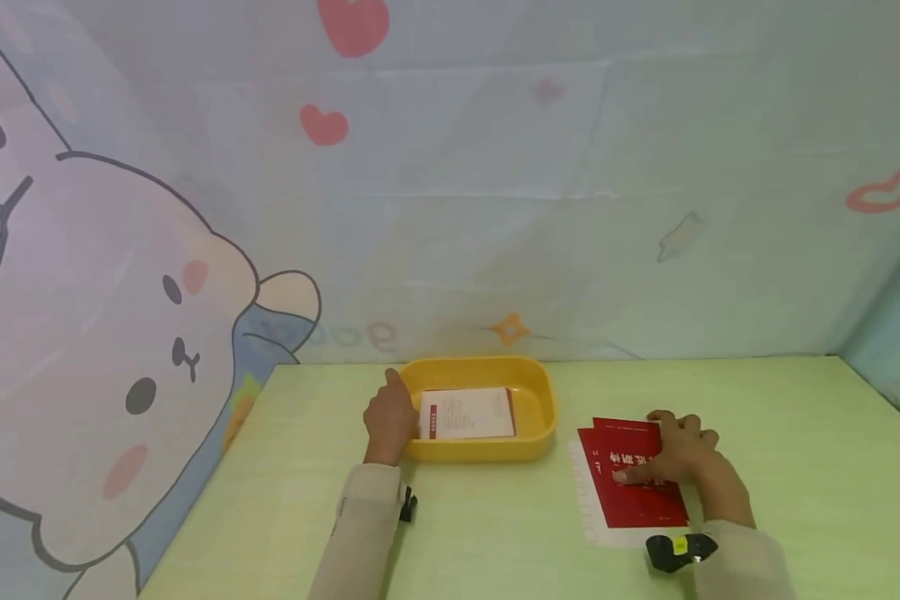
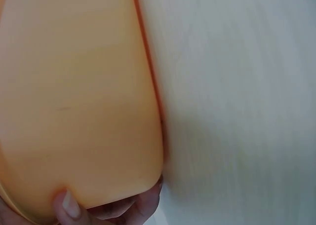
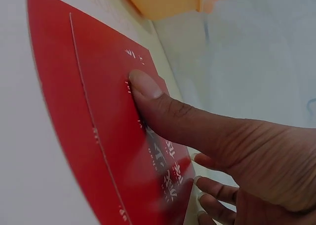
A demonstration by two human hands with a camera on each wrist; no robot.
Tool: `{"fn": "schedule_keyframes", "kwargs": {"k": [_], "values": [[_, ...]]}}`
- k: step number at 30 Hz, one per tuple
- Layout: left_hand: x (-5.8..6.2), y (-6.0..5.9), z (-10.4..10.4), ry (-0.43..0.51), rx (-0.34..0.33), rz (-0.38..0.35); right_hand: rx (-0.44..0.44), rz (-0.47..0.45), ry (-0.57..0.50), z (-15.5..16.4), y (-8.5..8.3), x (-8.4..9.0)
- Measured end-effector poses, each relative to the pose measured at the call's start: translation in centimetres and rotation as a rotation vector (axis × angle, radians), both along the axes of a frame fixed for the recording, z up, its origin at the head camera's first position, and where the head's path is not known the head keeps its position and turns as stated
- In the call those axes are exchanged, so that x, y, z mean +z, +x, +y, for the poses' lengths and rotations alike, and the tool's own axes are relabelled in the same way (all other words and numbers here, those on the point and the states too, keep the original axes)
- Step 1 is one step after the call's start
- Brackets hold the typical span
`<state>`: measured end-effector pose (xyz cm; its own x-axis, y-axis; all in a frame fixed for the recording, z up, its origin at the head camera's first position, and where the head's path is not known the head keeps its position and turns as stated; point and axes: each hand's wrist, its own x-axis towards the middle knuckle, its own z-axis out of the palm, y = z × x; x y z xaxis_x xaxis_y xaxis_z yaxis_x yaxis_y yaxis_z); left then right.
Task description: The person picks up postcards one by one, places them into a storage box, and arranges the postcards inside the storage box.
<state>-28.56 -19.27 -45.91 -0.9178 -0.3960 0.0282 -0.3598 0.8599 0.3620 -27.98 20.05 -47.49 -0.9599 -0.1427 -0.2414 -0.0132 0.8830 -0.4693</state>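
My left hand grips the left end of a yellow plastic tray. In the left wrist view the thumb lies on the tray's wall and the other fingers curl at its end. Inside the tray lies a white printed card with red edges. To the right, my right hand holds overlapping red cards with white characters. Its thumb presses on their face, while the other fingers are at the far edge, as the right wrist view shows. Their undersides are hidden.
A whitish sheet with faint print lies under the red cards. The pale green table ends at a cartoon-printed cloth behind the tray. Dark wrist devices sit on both sleeves.
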Motion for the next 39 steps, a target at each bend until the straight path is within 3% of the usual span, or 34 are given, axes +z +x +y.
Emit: {"fn": "schedule_keyframes", "kwargs": {"k": [19, 39], "values": [[0.3, 0.3, 0.4, 0.012, 0.009, -0.024, 0.042, -0.008, 0.020, -0.4, -0.7, 0.9], [0.0, 0.1, 1.4, 0.000, -0.015, 0.005, 0.126, 0.003, 0.211, 0.5, -1.8, 1.5]]}}
